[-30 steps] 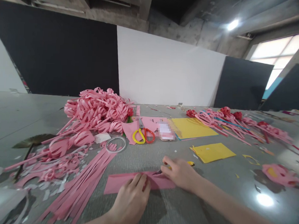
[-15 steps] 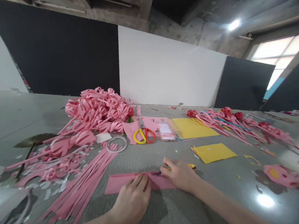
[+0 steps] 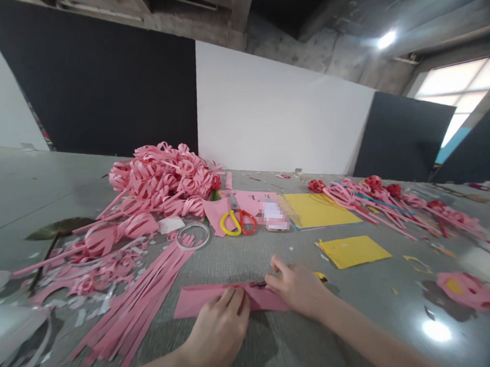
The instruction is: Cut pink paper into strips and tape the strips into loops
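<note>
A folded strip of pink paper lies on the grey surface in front of me. My left hand presses down on its middle, fingers bent and held together. To the right, my right hand is closed around a utility knife; its yellow and black end shows behind the hand. The knife's dark tip touches the paper near its upper edge, just right of my left fingertips. My palm and fingers hide most of the knife, and the paper's right end passes beside my right hand.
Cut pink strips fan out on the left, with a tape ring at their top. Beyond are scissors, a phone, yellow paper and a large heap of pink paper loops. A pink paper flower lies right.
Both hands stay almost in place on the pink paper. My right hand has turned slightly over the knife, so less of its yellow handle shows. The whole view has shifted a little.
</note>
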### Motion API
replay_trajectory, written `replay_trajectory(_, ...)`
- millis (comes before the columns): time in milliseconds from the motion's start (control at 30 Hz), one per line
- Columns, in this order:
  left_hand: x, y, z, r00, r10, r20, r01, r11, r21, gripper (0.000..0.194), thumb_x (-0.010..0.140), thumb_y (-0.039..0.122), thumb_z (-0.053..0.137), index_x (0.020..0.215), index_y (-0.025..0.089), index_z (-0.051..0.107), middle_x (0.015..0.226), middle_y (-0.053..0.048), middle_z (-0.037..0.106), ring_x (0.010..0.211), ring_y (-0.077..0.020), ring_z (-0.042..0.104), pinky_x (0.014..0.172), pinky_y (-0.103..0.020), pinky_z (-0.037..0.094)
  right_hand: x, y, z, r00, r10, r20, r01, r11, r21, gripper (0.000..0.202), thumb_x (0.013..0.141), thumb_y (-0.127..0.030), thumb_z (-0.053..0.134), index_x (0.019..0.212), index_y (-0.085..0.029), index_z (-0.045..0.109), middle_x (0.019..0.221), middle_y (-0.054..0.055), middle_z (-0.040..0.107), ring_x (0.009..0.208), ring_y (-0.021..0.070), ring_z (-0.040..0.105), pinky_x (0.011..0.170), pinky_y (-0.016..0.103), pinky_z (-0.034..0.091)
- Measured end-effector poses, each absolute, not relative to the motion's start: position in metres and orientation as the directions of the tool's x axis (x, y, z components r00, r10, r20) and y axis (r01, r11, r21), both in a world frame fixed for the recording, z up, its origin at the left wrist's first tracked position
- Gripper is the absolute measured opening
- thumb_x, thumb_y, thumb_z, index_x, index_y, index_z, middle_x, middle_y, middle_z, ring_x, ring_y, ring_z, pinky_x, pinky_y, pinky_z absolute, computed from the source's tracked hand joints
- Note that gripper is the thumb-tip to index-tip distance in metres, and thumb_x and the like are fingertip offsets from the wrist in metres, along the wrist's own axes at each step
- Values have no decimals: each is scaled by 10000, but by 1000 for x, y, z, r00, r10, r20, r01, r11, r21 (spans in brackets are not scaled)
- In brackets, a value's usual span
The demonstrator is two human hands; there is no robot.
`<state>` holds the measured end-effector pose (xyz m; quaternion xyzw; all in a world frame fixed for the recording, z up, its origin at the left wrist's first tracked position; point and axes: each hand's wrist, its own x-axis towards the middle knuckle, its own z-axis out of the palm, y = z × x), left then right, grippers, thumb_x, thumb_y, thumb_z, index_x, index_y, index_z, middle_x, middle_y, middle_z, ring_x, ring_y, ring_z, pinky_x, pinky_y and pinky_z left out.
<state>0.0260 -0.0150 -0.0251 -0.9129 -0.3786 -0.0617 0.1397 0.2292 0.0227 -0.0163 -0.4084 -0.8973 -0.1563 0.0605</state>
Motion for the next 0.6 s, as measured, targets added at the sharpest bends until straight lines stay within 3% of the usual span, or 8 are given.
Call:
replay_trajectory(233,25,-13,-30,720,653,237,694,-686,-218,246,746,100,516,982,110,585,974,-102,611,878,-227,576,678,-320,526,228,21,-22,-678,684,270,731,589,345,205,887,-278,339,807,-204,513,938,57,540,503,97,507,444,224,225)
replay_trajectory(600,24,-11,-31,740,634,224,672,-694,-259,282,749,103,511,1024,86,574,993,-110,617,882,-225,580,695,-304,519,228,21,-23,-689,671,272,719,589,368,190,883,-268,335,807,-195,493,900,53,537,497,86,507,437,225,225)
